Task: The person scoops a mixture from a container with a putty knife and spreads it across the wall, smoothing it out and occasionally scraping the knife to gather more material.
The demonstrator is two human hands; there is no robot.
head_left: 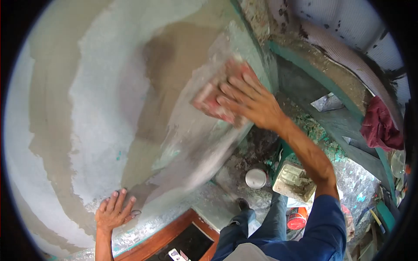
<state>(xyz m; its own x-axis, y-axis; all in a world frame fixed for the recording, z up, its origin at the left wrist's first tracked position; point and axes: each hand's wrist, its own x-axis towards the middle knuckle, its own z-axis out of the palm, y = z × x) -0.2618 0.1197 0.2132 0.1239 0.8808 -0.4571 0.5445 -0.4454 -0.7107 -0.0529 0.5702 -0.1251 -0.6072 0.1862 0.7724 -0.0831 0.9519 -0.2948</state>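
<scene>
A broad wall [104, 95] with grey, brown and whitish patches of filler fills the left and middle of the view. My right hand [250, 98] lies with its fingers over a worn reddish piece of sandpaper [209, 102], pressing it flat to the wall near its right edge. Some blur smears the hand and the sandpaper. Lower left, my left hand [114, 211] rests on the wall with its fingers spread and holds nothing.
Below stand a white-lidded tub [256, 178], a stained rectangular container [294, 180] and a red bucket [297, 218]. A wooden frame [152, 239] borders a dark panel at the bottom. On the right, a maroon cloth [381, 124] hangs by a green-edged ledge [322, 65].
</scene>
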